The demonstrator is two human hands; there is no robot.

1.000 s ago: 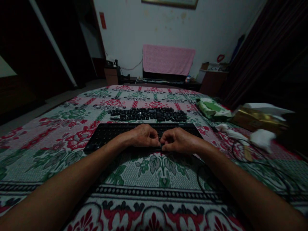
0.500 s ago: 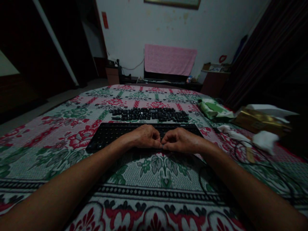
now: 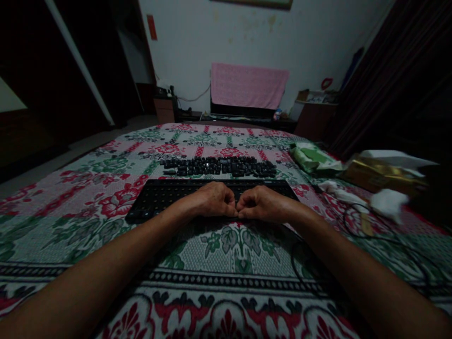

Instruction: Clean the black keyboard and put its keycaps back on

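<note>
A black keyboard frame point(image 3: 162, 195) with its keycaps off lies on a floral bedspread point(image 3: 226, 254). Beyond it sits a row of loose black keycaps point(image 3: 219, 166). My left hand point(image 3: 212, 199) and my right hand point(image 3: 263, 204) rest side by side on the keyboard's near edge at its middle. Both hands are curled with fingertips pinched together where they meet. What they pinch is too small and dark to make out.
A green and white packet point(image 3: 312, 159) lies at the right, then a gold box point(image 3: 381, 175) and white tissues point(image 3: 386, 202). A black cable point(image 3: 356, 221) loops over the bedspread by my right forearm. A pink cloth point(image 3: 249, 86) hangs at the far wall.
The hands have stayed at the keyboard's near edge. Their fingertips have drawn slightly closer together. The view has shifted a little.
</note>
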